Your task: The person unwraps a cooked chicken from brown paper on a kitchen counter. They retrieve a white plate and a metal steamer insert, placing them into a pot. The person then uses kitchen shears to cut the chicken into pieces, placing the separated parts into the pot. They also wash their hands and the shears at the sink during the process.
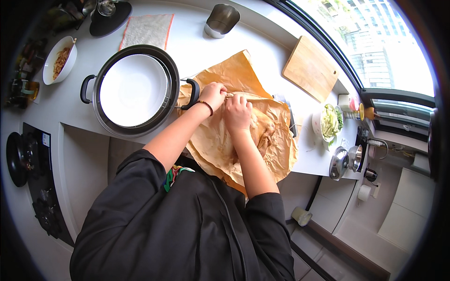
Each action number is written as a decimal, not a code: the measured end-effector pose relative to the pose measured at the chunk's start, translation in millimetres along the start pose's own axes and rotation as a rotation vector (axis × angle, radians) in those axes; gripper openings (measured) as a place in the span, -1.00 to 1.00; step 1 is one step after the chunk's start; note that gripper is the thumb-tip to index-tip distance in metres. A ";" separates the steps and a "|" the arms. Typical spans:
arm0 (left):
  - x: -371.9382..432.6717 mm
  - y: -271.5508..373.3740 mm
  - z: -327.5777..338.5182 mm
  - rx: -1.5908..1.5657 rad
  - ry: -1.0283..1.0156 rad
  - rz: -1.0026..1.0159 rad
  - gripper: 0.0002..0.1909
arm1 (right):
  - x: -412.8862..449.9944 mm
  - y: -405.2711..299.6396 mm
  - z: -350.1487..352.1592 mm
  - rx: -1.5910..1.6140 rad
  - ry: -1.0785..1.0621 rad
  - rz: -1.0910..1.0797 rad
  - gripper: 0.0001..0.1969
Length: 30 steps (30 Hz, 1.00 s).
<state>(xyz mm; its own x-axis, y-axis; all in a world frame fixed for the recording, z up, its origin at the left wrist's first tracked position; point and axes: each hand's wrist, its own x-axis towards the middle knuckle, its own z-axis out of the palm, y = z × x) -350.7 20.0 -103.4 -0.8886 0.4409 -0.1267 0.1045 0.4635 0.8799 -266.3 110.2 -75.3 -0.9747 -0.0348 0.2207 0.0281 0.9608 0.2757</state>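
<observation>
Crumpled brown paper (pixel 277 119) lies spread on the counter before me. On it rests a whole plucked bird (pixel 262 131), partly covered by a fold of the paper and by my right forearm. My left hand (pixel 213 94), with a beaded bracelet at the wrist, pinches the paper's folded edge. Close beside it, my right hand (pixel 238 111) grips the same fold, its fingers curled. Just left of the paper stands a dark two-handled pot (pixel 99 116) with a round white dish (pixel 133 89) inside. One pot handle is next to my left wrist.
A white bowl of chopped food (pixel 72 63) stands far left. Behind are a cloth (pixel 146 31) and a metal container (pixel 222 21). A wooden cutting board (pixel 309 70) lies by the window. At right are a bowl of cut vegetables (pixel 318 123) and a glass lid (pixel 339 163).
</observation>
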 end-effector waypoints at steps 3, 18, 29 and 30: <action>3.8 0.1 -0.6 -0.205 -0.145 -0.086 -0.84 | -0.5 8.6 -10.6 0.029 0.024 -0.002 -0.92; 2.7 38.1 -1.5 -0.640 -0.623 0.009 -0.69 | -14.4 34.7 -50.5 0.123 0.262 0.128 -0.87; -8.2 125.5 -15.7 -0.213 -0.487 0.475 -0.80 | -24.7 79.3 -84.7 0.274 0.652 0.161 -0.82; -7.6 129.5 -15.6 -0.171 -0.468 0.527 -0.80 | -25.9 80.1 -86.4 0.294 0.677 0.185 -0.82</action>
<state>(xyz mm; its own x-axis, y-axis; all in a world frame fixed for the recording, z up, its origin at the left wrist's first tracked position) -337.4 64.7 18.6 -0.4509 0.8731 0.1853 0.3612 -0.0113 0.9324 -219.6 164.4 21.9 -0.6083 0.0636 0.7912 0.0249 0.9978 -0.0610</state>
